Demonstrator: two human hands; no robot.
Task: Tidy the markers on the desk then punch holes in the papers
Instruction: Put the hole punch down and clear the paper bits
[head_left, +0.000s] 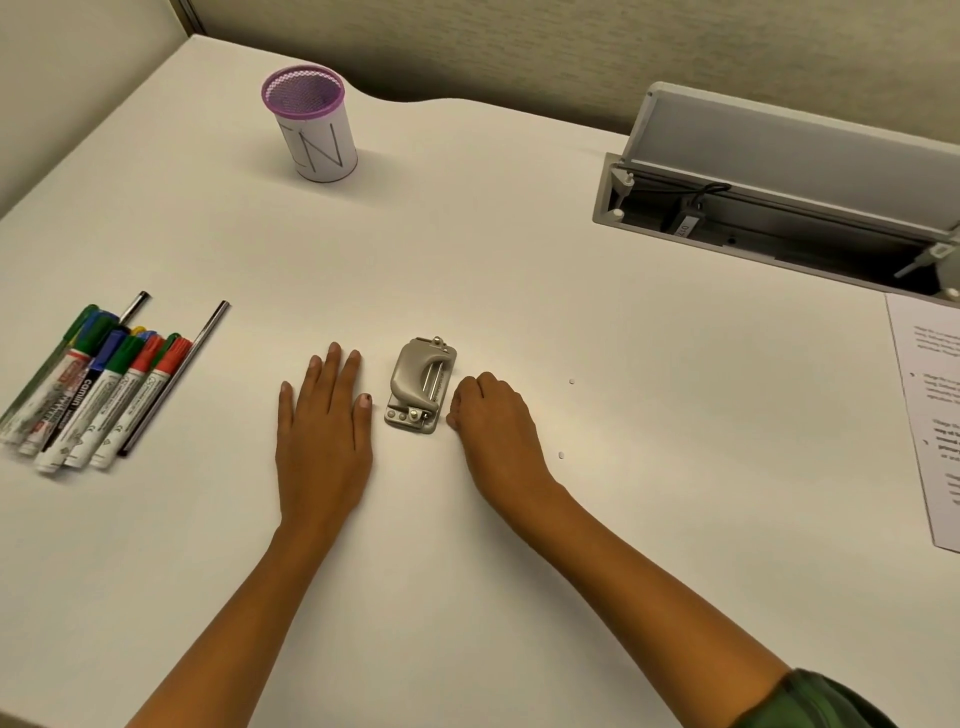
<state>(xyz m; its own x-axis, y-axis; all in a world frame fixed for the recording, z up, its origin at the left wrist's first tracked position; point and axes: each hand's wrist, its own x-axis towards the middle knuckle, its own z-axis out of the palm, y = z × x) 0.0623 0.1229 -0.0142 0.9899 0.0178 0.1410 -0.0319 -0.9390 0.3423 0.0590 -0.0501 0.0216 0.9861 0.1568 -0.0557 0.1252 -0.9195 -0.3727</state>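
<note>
Several markers (98, 395) with red, green and blue caps lie bunched on the white desk at the left, with two thin dark pens beside them. A purple-rimmed mesh pen cup (310, 124) stands upright at the back. In the middle of the desk sits a small grey hole punch (421, 385). My left hand (324, 421) lies flat with fingers spread, just left of the punch. On the punch's other side my right hand (493, 415) rests with fingers curled, holding nothing. Printed papers (935, 415) lie at the right edge, partly cut off.
An open cable tray (769, 208) with a raised lid is set into the desk at the back right. Two tiny paper dots (561, 455) lie right of my right hand. A fabric partition wall runs behind the desk.
</note>
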